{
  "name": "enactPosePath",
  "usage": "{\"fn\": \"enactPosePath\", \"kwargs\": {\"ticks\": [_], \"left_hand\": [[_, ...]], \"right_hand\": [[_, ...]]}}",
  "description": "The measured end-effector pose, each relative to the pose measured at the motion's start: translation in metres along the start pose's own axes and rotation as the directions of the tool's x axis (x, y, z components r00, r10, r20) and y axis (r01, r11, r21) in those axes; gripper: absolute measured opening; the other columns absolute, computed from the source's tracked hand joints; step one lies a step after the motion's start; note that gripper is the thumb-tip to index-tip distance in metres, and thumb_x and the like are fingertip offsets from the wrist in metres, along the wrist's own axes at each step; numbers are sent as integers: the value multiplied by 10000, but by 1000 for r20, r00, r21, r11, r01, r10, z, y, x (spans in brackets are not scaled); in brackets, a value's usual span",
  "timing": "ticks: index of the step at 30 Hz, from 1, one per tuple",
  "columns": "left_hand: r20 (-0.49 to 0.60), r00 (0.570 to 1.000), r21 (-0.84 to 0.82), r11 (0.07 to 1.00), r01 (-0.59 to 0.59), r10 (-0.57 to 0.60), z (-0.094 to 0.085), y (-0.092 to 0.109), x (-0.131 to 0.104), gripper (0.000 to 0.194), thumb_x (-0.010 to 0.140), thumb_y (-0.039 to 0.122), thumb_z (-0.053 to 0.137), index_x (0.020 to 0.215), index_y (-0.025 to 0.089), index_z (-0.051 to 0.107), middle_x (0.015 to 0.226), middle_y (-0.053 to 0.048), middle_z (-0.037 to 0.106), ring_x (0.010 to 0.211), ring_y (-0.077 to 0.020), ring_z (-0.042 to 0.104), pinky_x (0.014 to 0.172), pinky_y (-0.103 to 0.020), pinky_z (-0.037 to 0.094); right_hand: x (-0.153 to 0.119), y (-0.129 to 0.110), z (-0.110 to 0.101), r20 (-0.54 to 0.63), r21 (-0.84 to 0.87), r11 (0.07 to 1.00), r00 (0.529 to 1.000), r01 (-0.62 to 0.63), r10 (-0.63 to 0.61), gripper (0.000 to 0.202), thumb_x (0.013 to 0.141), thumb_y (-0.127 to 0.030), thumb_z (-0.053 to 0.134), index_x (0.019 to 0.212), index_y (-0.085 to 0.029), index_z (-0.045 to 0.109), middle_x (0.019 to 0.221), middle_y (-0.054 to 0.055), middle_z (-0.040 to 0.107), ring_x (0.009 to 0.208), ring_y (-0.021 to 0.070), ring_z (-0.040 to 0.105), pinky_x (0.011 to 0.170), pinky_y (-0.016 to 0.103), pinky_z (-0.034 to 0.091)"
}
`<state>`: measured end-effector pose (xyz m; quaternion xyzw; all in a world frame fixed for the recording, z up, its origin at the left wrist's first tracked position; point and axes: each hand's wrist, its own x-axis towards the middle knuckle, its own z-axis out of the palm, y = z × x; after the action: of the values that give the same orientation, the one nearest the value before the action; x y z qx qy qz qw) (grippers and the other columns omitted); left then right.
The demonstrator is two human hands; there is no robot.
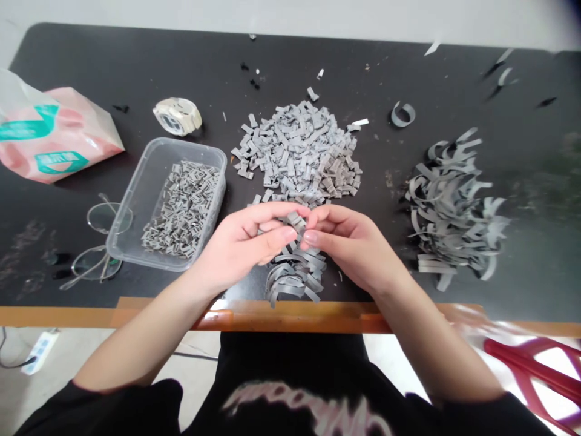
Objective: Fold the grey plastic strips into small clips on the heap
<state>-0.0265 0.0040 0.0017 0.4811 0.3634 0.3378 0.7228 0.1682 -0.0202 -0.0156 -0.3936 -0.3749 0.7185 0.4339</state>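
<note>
My left hand (254,239) is closed, with thumb and forefinger pinching a small grey strap piece (297,221). My right hand (342,239) meets it from the other side, its thumb and forefinger also closed on the piece. Just below the fingers lies a small bunch of curved grey strips (293,281) near the table's front edge. Beyond both hands spreads a large heap of short grey pieces (299,148). To the left, a clear plastic tub (138,181) contains many small grey clips (184,209). The fingers partly cover the held piece.
A larger pile of curled grey strips (456,218) lies on the right of the black table (363,72). At left are a white watch (177,116), eyeglasses (97,263) and a pink tissue pack (59,136). A red stool (531,363) stands below the right edge.
</note>
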Motion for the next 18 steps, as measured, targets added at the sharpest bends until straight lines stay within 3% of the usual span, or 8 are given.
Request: {"fn": "enactPosePath", "kwargs": {"ticks": [11,14,18], "left_hand": [[2,1000,54,998,-17,16,2,-2,-2,141,884,302,735,945,176,747,542,50,547,425,-50,348,422,-186,280],[-42,998,68,997,-32,35,2,-2,-2,163,886,316,738,963,174,748,543,45,572,429,-56,392,433,-181,319],[-114,988,191,978,-80,103,3,2,-3,113,869,275,753,922,175,763,649,10,679,486,-60,494,474,-165,399]], "right_hand": [[-2,0,-1,85,131,990,996,-49,38,129,794,-196,845,869,-218,742,735,-38,739,684,109,708,724,254,580],[-4,-2,-2,107,139,990,994,-5,-10,57,842,-269,813,889,-244,792,829,-18,778,785,132,745,827,296,603],[-7,-4,-4,149,139,990,988,24,-45,160,827,-286,831,985,-282,816,1009,9,807,992,177,758,967,359,597]]}}
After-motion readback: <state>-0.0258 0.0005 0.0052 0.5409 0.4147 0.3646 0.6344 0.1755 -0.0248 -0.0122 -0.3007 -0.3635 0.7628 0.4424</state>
